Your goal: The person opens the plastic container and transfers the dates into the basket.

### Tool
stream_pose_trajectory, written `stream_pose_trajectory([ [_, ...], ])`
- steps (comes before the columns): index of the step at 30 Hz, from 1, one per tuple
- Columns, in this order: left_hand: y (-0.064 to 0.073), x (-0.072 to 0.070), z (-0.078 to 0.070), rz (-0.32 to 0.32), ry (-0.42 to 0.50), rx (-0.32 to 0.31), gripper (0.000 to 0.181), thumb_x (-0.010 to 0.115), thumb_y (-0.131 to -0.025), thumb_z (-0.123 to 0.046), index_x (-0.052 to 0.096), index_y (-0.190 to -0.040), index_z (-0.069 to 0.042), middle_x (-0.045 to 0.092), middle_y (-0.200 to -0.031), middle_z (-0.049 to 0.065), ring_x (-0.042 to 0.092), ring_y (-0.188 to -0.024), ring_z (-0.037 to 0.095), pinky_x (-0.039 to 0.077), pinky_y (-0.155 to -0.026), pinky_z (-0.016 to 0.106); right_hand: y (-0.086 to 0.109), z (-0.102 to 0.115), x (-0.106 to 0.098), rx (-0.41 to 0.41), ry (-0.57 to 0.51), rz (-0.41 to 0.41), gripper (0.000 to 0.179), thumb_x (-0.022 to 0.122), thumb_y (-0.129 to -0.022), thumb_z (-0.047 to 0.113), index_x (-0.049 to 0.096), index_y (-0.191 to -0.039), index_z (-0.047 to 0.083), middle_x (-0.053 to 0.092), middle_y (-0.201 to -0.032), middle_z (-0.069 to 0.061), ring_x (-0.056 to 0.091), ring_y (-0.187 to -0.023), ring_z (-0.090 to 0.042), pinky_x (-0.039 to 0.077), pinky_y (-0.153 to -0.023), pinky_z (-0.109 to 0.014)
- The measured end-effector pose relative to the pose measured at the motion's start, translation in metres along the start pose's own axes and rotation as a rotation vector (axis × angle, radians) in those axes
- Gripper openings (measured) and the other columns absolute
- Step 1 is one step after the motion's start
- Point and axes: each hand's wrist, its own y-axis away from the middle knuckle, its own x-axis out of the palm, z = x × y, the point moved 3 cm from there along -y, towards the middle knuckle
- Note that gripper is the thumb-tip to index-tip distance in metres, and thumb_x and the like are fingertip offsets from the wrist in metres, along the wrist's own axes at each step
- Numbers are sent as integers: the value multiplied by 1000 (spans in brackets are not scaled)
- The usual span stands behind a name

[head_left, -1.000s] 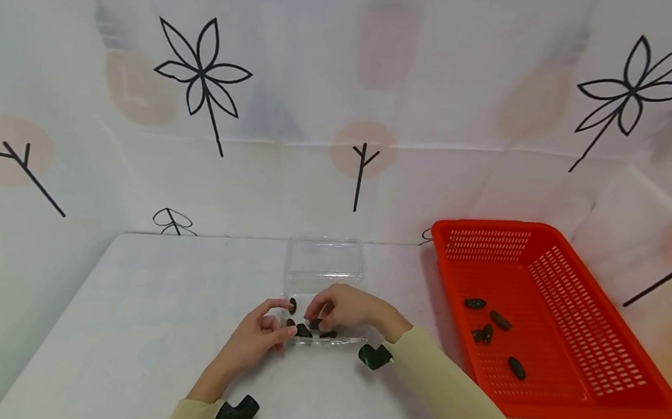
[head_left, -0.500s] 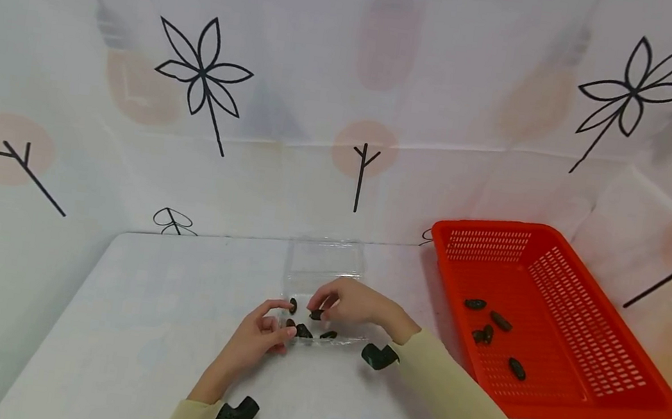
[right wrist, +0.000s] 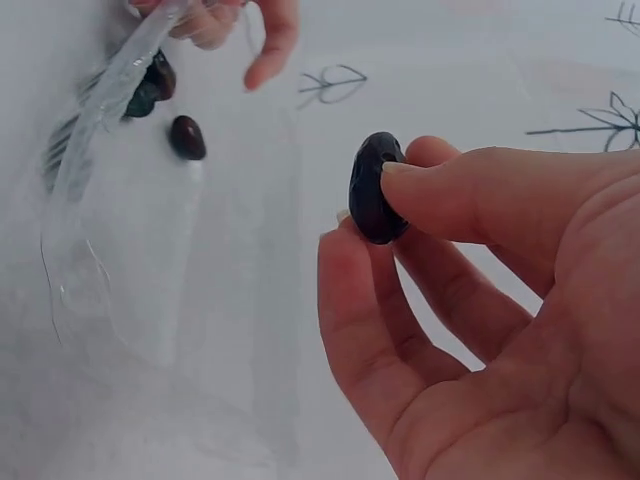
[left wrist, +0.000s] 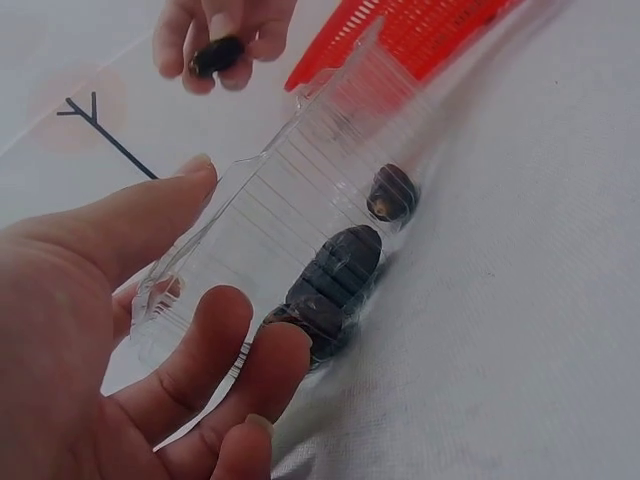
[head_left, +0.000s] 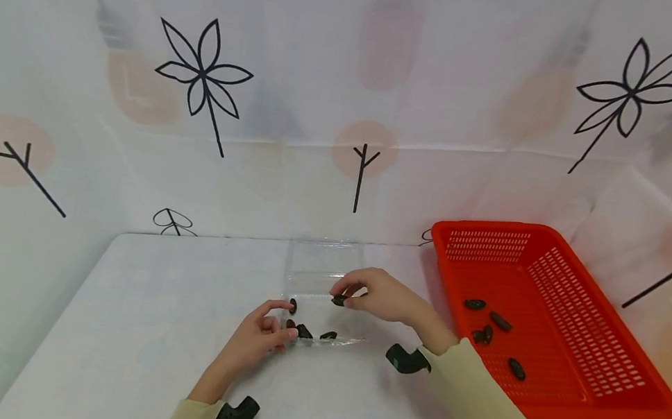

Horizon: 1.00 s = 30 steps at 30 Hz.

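A clear plastic box (head_left: 350,323) lies on the white table with its lid (head_left: 326,257) folded back. My left hand (head_left: 251,335) grips its near left corner, thumb on one side and fingers curled about the wall. Several dark oval date-like fruits lie in the box, among them one fruit (head_left: 329,335) at the front and one (head_left: 292,306) by my left index finger. My right hand (head_left: 388,296) pinches another dark oval date-like fruit (right wrist: 375,190) between thumb and fingers, held above the box's right part. The left wrist view shows this fruit (left wrist: 217,57) apart from the box.
A red perforated basket (head_left: 594,412) stands to the right, with several dark fruits such as one (head_left: 516,369) inside. White cloth (head_left: 350,197) with printed plants hangs behind the table (head_left: 139,325). Black mounts (head_left: 408,359) sit on both wrists.
My right hand has lifted the dark oval date-like fruit from the front of the box and moved it back and to the right. My left hand has stayed at the box's corner.
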Motion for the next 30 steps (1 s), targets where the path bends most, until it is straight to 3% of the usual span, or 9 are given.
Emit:
stream_pose_trajectory([
  [7, 1, -4, 0, -1, -17, 20, 52, 77, -88, -12, 55, -135, -6, 54, -66, 6, 51, -61, 20, 36, -59, 24, 25, 3, -23, 4, 5, -56, 24, 66, -94, 4, 72, -116, 11, 70, -109, 2, 62, -102, -21, 52, -85, -35],
  [21, -1, -3, 2, 22, -15, 45, 54, 77, -88, -17, 54, -136, -10, 55, -65, 4, 50, -60, 16, 34, -57, 22, 91, -14, -77, 170, 13, -188, 25, 65, -94, 6, 69, -118, 11, 68, -109, -4, 63, -98, -24, 53, -81, -37],
  [30, -1, -3, 3, 14, -5, 30, 54, 78, -88, -19, 55, -136, -12, 52, -64, 0, 49, -61, 13, 34, -58, 23, 132, -35, -107, 251, 129, -269, 25, 70, -95, 17, 71, -119, 14, 69, -112, -2, 60, -101, -23, 53, -78, -31],
])
